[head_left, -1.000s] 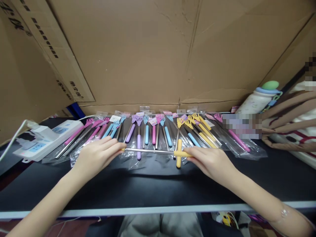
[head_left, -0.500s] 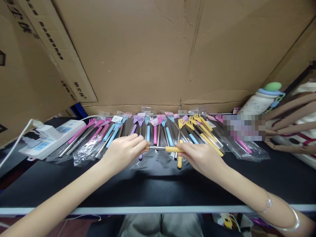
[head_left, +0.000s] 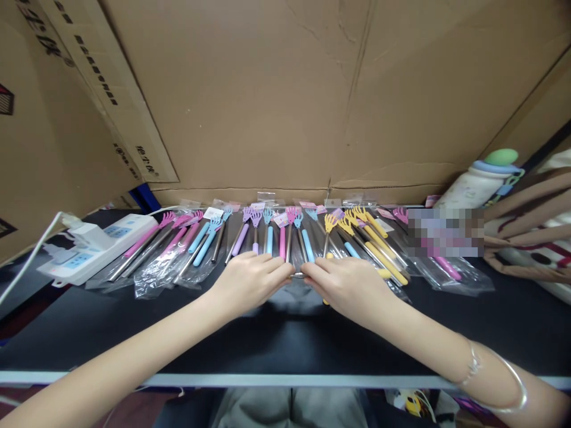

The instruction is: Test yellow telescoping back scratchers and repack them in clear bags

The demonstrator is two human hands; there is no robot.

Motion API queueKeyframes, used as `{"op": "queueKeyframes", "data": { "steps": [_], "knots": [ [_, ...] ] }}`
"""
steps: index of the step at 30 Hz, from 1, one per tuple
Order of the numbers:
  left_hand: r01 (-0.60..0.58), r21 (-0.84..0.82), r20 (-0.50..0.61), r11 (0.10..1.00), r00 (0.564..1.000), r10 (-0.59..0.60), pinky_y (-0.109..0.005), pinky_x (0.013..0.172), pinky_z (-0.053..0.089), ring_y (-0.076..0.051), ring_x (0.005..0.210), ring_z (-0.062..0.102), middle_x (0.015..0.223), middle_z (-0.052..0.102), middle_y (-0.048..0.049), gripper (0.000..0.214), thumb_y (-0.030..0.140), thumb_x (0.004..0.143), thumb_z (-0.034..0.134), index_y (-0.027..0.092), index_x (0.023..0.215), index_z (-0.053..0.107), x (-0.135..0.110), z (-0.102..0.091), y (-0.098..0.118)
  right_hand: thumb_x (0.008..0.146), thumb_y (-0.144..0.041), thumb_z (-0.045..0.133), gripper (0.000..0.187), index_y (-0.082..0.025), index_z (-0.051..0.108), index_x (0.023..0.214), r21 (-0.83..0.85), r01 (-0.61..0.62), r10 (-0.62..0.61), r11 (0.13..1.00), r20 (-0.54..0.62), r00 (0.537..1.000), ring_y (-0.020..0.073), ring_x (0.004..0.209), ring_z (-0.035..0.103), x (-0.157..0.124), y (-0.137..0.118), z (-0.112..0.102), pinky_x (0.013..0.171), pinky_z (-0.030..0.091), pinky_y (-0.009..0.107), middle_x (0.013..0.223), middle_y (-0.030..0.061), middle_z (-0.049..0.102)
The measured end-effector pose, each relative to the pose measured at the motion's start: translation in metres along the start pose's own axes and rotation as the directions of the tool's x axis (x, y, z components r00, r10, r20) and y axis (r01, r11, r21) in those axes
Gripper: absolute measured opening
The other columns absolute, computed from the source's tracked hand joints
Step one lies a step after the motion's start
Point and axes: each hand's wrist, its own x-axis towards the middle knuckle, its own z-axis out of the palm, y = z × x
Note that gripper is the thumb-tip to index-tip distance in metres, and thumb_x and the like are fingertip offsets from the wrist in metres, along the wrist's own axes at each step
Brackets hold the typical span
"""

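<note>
My left hand (head_left: pixel 252 280) and my right hand (head_left: pixel 350 290) are nearly touching above the black table (head_left: pixel 285 345). Both are closed around one back scratcher, of which just a short bit of metal shaft (head_left: pixel 297 274) shows between the fingertips; its ends are hidden by my hands. Behind them lies a row of back scratchers with hand-shaped heads, many in clear sleeves: pink ones (head_left: pixel 282 244), blue ones (head_left: pixel 307 246), purple ones (head_left: pixel 241 239) and yellow ones (head_left: pixel 386 261). A yellow one (head_left: pixel 329 223) lies partly under my right hand.
A white power strip (head_left: pixel 100 249) with plugs and a cable is at the left. A white bottle (head_left: pixel 473 187) with a green top stands at the back right beside a brown-and-white bag (head_left: pixel 530 232). Cardboard (head_left: pixel 267 107) walls the back.
My hands have drawn together along the back scratcher, covering its yellow handle and most of the shaft. The view has shifted slightly.
</note>
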Motion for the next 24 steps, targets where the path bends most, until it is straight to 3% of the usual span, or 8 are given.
{"op": "queueKeyframes", "data": {
  "steps": [5, 12, 24],
  "knots": [
    [-0.019, 0.055, 0.002, 0.998, 1.0, 0.019, -0.028, 0.054, 0.028, -0.014, 0.062, 0.055, 0.063, 0.06, 0.0028, 0.024, 0.035, 0.093, 0.046, 0.019, 0.077, 0.052, 0.006, -0.006, 0.001, 0.092, -0.024, 0.045, 0.019, -0.017, 0.055, 0.078, 0.026, 0.018, -0.018, 1.0, 0.001, 1.0, 0.011, 0.053, 0.054, 0.003, -0.002, 0.012, 0.05, 0.017, 0.027, 0.063, -0.0009, 0.059],
    [0.009, 0.104, -0.001, 0.994, 1.0, -0.009, -0.028, 0.056, 0.028, -0.014, 0.064, 0.052, 0.062, 0.059, 0.0029, 0.02, 0.03, 0.092, 0.049, 0.02, 0.076, 0.052, 0.004, -0.009, -0.009, 0.094, -0.024, 0.043, 0.024, -0.018, 0.055, 0.074, -0.087, 0.035, -0.042, 0.996, -0.076, 0.996, 0.0105, 0.053, 0.051, -0.005, 0.016, 0.009, 0.052, 0.02, 0.027, 0.06, -0.0019, 0.057],
    [0.044, 0.374, 0.013, 0.926, 0.999, -0.053, -0.029, 0.063, 0.034, -0.016, 0.068, 0.052, 0.067, 0.065, 0.002, 0.019, 0.031, 0.092, 0.049, 0.023, 0.076, 0.058, -0.064, -0.029, -0.072, 0.093, -0.029, 0.045, 0.025, -0.018, 0.063, 0.08, -0.265, 0.015, -0.056, 0.964, -0.147, 0.988, 0.0108, 0.06, 0.056, -0.058, 0.089, 0.001, 0.055, 0.028, 0.025, 0.071, 0.001, 0.067]
  ]
}}
